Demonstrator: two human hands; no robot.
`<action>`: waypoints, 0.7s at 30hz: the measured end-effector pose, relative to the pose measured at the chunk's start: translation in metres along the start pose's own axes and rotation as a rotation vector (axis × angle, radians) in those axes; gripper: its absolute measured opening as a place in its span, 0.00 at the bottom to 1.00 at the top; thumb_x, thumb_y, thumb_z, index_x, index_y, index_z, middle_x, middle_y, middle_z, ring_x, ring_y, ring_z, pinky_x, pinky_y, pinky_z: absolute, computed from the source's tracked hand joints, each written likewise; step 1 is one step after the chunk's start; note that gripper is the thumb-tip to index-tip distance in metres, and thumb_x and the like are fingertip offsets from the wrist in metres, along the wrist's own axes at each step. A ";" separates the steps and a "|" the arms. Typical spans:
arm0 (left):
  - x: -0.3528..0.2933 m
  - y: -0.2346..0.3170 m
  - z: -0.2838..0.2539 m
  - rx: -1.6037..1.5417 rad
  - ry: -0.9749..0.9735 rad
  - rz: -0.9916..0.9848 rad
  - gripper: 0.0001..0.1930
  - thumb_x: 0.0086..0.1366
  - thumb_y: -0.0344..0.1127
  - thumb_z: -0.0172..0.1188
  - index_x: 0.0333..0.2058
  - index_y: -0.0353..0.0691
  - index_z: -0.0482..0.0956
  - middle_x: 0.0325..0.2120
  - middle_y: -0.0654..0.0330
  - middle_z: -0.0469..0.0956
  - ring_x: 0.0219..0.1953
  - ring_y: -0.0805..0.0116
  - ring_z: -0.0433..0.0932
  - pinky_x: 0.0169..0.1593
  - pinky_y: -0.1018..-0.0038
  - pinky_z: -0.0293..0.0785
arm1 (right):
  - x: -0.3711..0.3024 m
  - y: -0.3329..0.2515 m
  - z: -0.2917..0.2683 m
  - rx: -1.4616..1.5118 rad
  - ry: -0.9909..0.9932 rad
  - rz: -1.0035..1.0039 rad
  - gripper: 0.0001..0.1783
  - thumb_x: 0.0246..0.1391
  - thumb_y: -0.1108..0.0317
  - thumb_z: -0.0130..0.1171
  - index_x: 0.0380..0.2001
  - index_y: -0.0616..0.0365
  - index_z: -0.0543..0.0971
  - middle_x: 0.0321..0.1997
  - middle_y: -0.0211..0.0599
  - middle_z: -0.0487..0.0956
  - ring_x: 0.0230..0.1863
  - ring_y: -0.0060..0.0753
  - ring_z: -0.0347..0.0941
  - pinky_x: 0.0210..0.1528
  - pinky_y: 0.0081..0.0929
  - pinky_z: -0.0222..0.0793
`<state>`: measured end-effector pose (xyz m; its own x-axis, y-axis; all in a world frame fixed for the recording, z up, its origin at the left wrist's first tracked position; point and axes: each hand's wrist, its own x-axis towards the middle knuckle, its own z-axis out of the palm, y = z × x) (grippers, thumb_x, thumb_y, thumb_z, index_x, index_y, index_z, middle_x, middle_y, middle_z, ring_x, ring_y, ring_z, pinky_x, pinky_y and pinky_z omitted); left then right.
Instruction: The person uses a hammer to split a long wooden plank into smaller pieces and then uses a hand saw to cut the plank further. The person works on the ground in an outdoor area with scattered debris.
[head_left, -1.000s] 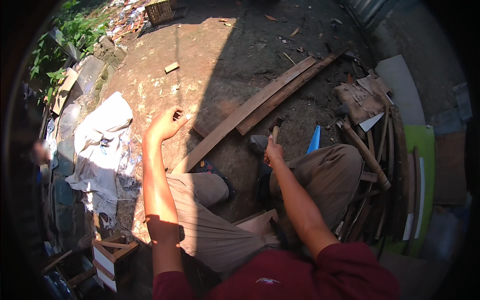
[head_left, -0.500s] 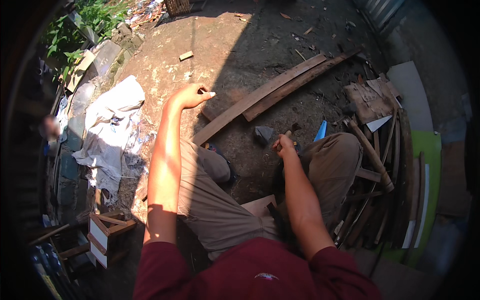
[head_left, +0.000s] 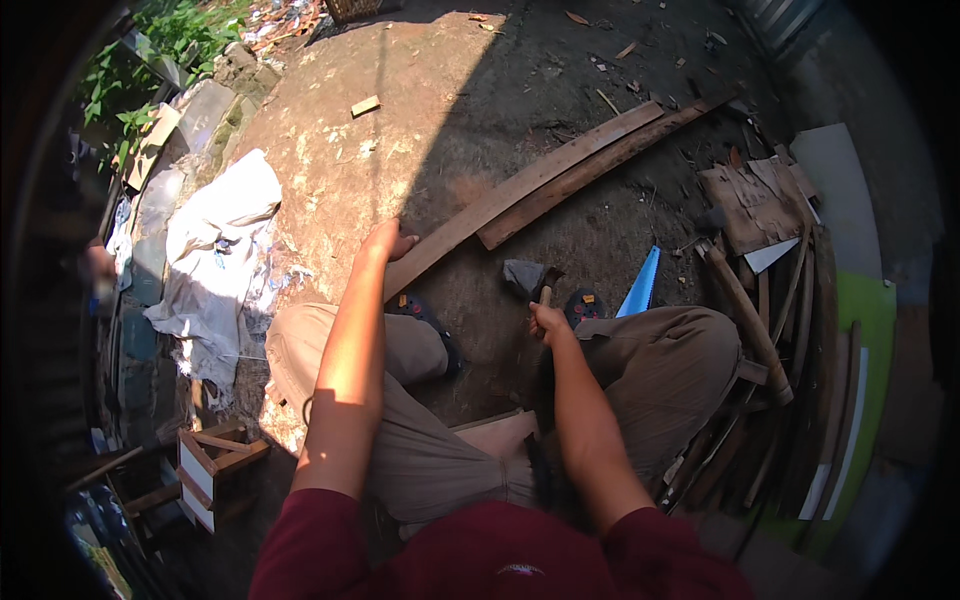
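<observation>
L grip (head_left: pixel 384 244) lower, by plank (head_left: pixel 520 196), hold unclear; R grip (head_left: pixel 546 322) tight rnd hammer (head_left: pixel 545 295), half-shaded dirt (head_left: pixel 330 160)

Near plank (head_left: pixel 525 197): mid-brn. Far plank (head_left: pixel 610 170): dk brn, blotchy. Tool handle (head_left: pixel 545 296): lt tan. Stone (head_left: pixel 522 278): med grey. Saw blade (head_left: pixel 640 285): brt blue. Shoes (head_left: pixel 428 315): dk w/ red + orange bits. Trousers (head_left: pixel 440 440): plain khaki-brn. Shirt (head_left: pixel 480 545): maroon, sm. pale print. Cloth (head_left: pixel 225 225): mostly white. Large board (head_left: pixel 880 340): lime grn. Ground (head_left: pixel 330 160): tan in sun, dk brn in shade.
</observation>
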<state>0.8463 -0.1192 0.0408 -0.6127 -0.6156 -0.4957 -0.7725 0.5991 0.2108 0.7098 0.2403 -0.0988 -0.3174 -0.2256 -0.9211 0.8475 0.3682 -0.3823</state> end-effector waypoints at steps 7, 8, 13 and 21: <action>0.002 0.040 0.125 -0.057 0.016 -0.180 0.50 0.59 0.51 0.70 0.73 0.48 0.50 0.76 0.51 0.44 0.77 0.51 0.41 0.72 0.39 0.46 | -0.009 -0.006 -0.039 0.024 -0.018 0.140 0.15 0.66 0.62 0.61 0.28 0.52 0.69 0.20 0.22 0.63 0.16 0.15 0.56 0.15 0.18 0.53; 0.001 0.043 0.134 -0.058 0.041 -0.193 0.51 0.59 0.50 0.70 0.73 0.47 0.47 0.76 0.50 0.43 0.78 0.50 0.40 0.73 0.40 0.45 | -0.011 -0.011 -0.042 0.005 -0.023 0.149 0.15 0.66 0.62 0.61 0.27 0.52 0.69 0.20 0.21 0.63 0.15 0.15 0.55 0.15 0.18 0.52; 0.011 0.055 0.167 0.041 0.246 -0.052 0.50 0.59 0.49 0.70 0.72 0.43 0.49 0.74 0.45 0.45 0.77 0.49 0.43 0.74 0.45 0.43 | -0.003 -0.025 -0.055 0.012 -0.140 0.229 0.15 0.67 0.61 0.59 0.27 0.50 0.69 0.19 0.18 0.61 0.15 0.12 0.51 0.15 0.16 0.48; 0.035 0.051 0.165 0.054 0.447 -0.062 0.44 0.54 0.46 0.74 0.66 0.40 0.63 0.60 0.51 0.66 0.65 0.52 0.63 0.66 0.54 0.58 | -0.001 -0.030 -0.038 0.007 -0.116 0.260 0.16 0.69 0.61 0.56 0.27 0.50 0.68 0.19 0.18 0.60 0.15 0.12 0.51 0.15 0.16 0.47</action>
<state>0.8132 -0.0260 -0.1053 -0.5865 -0.8048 -0.0915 -0.8076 0.5724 0.1419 0.6689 0.2636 -0.0890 -0.0389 -0.2266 -0.9732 0.8972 0.4209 -0.1339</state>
